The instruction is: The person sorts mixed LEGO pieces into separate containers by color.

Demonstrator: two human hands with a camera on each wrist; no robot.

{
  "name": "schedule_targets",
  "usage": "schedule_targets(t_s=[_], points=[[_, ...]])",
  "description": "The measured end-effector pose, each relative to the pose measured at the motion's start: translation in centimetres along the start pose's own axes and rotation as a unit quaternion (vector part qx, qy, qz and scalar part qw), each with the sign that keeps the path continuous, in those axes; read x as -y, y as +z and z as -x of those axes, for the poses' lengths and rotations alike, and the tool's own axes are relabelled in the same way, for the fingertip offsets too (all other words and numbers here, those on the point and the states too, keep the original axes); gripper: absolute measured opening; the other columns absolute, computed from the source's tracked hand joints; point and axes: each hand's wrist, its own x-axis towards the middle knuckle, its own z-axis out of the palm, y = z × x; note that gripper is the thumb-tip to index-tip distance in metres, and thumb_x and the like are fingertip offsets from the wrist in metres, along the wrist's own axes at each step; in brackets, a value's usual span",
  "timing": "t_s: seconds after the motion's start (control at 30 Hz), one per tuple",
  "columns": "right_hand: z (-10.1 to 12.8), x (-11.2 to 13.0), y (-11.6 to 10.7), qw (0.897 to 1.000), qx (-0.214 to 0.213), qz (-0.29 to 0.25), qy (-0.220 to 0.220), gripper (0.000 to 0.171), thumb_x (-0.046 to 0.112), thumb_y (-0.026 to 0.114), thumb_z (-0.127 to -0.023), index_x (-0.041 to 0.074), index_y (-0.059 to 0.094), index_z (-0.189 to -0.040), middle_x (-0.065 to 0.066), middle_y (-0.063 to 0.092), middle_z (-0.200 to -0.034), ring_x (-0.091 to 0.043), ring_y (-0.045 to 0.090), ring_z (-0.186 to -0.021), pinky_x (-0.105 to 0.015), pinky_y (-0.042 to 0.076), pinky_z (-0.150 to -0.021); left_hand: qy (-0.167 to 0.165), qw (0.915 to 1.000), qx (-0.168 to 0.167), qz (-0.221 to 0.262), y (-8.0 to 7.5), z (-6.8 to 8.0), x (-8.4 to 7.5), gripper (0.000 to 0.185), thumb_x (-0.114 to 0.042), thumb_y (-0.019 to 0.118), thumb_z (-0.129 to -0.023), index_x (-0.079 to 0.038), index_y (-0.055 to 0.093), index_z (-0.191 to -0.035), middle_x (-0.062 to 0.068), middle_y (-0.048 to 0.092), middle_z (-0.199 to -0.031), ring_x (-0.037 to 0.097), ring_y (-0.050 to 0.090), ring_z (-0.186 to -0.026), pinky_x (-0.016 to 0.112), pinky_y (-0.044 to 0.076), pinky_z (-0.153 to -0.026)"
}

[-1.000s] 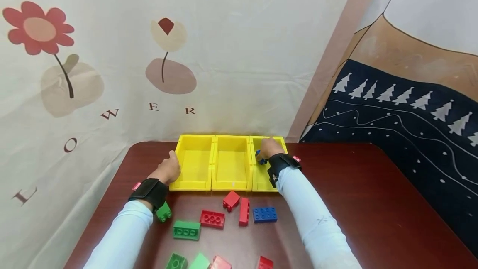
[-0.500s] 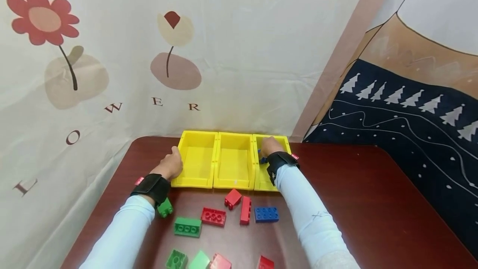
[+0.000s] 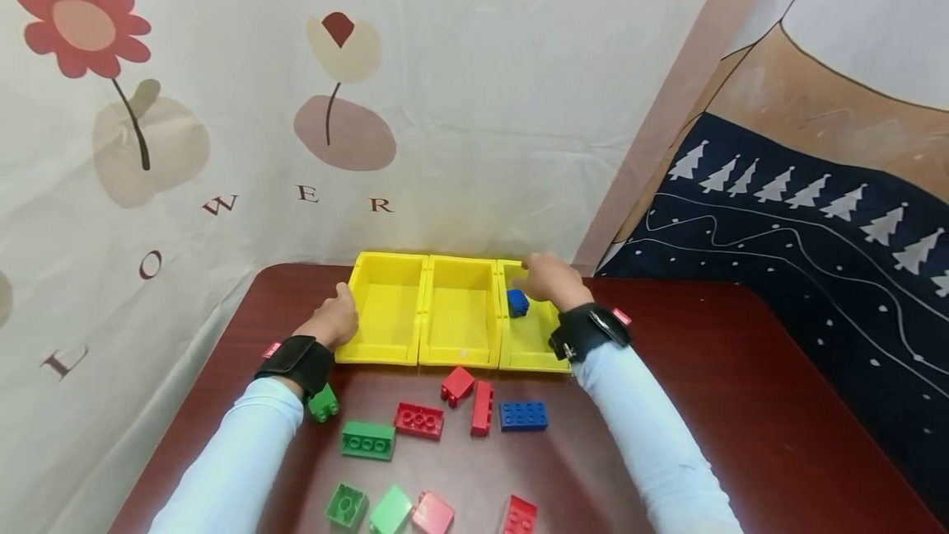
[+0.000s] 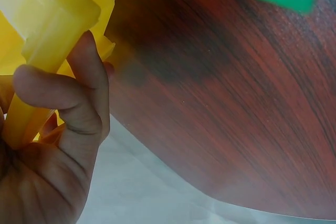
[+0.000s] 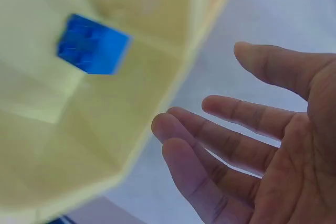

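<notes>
While left hand (image 3: 337,324) grips glossy yellow bin (image 3: 385,311), studded blue brick (image 3: 517,302) inside.

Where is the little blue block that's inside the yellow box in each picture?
Head view: the small blue block lies in the right-hand yellow bin, just left of the right hand.
Left wrist view: not in it; only the left hand gripping the left bin's corner.
Right wrist view: upper left, the block on the bin floor, open hand beside it.
Shared landmark: the yellow bins.
</notes>
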Motion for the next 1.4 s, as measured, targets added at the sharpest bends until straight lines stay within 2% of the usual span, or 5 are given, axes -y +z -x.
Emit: schedule_targets(t_s=[0.27, 0.53, 0.67, 0.83, 1.4], points=[[7.5, 0.1, 2.9, 0.997, -0.059, -0.015, -0.052, 0.054, 0.041, 0.067, -0.091, 0.009, 0.059, -0.134, -0.014, 0.065, -0.128, -0.028, 0.064, -0.104, -0.042, 0.058, -0.08, 0.0, 1.0, 0.008, 0.003, -0.3, 0.2, 0.0, 0.047, -0.005, 0.039, -0.102, 0.009, 0.011, -0.137, 0.026, 0.048, -0.098, 0.036, 0.055, -0.084, 0.04, 0.049, -0.079], [12.4, -0.8, 7.9, 0.992, -0.026, -0.031, -0.119, 0.039, 0.028, 0.081, -0.08, 0.006, 0.069, -0.111, -0.008, 0.067, -0.1, -0.018, 0.058, -0.082, -0.036, 0.057, -0.076, 0.008, 0.9998, 0.016, 0.008, -0.4, 0.2, 0.0, 0.049, -0.005, 0.037, -0.102, 0.011, 0.007, -0.138, 0.026, 0.047, -0.096, 0.035, 0.055, -0.08, 0.034, 0.047, -0.071], [13.0, -1.6, 9.9, 0.987, -0.012, 0.009, -0.159, 0.027, 0.02, 0.08, -0.081, 0.007, 0.066, -0.1, -0.006, 0.065, -0.094, -0.019, 0.058, -0.083, -0.037, 0.055, -0.074, 0.004, 0.9998, 0.015, 0.009, -0.4, 0.1, 0.1, 0.049, -0.005, 0.037, -0.102, 0.01, 0.008, -0.138, 0.026, 0.047, -0.097, 0.036, 0.055, -0.082, 0.036, 0.048, -0.073], [13.1, -2.3, 11.7, 0.979, -0.073, 0.021, -0.188, 0.021, 0.012, 0.079, -0.081, 0.009, 0.064, -0.094, -0.005, 0.068, -0.089, -0.02, 0.063, -0.081, -0.034, 0.055, -0.07, 0.013, 0.9997, 0.018, 0.006, -0.4, 0.1, 0.2, 0.053, -0.003, 0.036, -0.101, 0.012, 0.004, -0.14, 0.027, 0.047, -0.096, 0.037, 0.054, -0.082, 0.039, 0.048, -0.076], [13.4, -2.3, 12.6, 0.983, -0.085, 0.013, -0.16, 0.019, 0.013, 0.078, -0.082, 0.009, 0.062, -0.092, -0.005, 0.067, -0.083, -0.016, 0.064, -0.073, -0.029, 0.053, -0.063, 0.028, 0.999, 0.033, 0.015, -0.6, 0.3, 0.3, 0.053, -0.005, 0.034, -0.103, 0.013, 0.001, -0.14, 0.029, 0.047, -0.098, 0.036, 0.055, -0.081, 0.033, 0.046, -0.068]])
